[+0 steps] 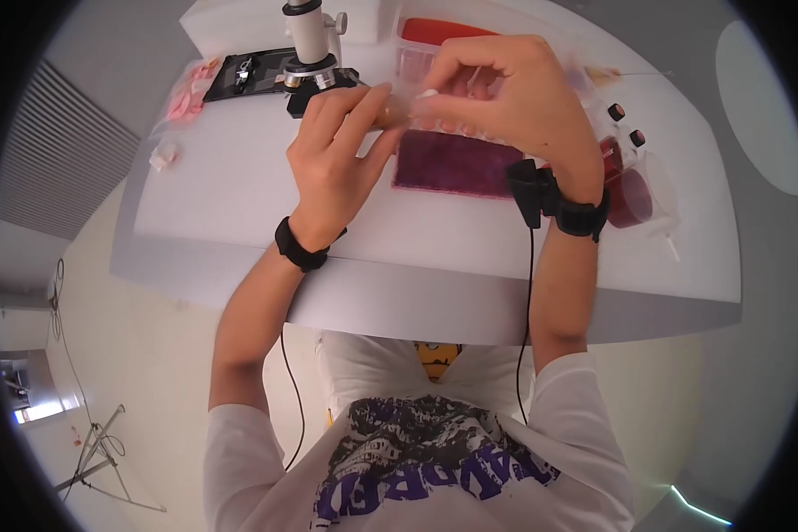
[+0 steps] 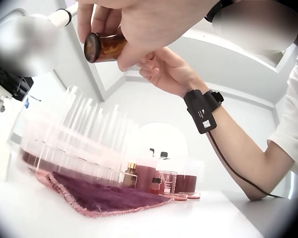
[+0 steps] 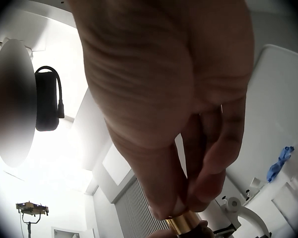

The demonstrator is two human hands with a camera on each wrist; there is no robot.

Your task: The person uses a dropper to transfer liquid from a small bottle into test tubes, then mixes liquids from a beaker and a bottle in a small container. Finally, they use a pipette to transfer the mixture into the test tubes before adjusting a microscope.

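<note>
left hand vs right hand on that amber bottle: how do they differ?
The left hand grips the amber bottle round its body from the side; the right hand pinches the bottle's white top end with its fingertips. The left hand sits lower and nearer the table edge; the right hand arches higher, over the purple cloth. Both wear a black wrist strap.

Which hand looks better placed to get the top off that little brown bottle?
Probably the right hand: its fingertips already pinch the white top of the bottle, while the left hand grips the bottle's body and steadies it above the table.
</note>
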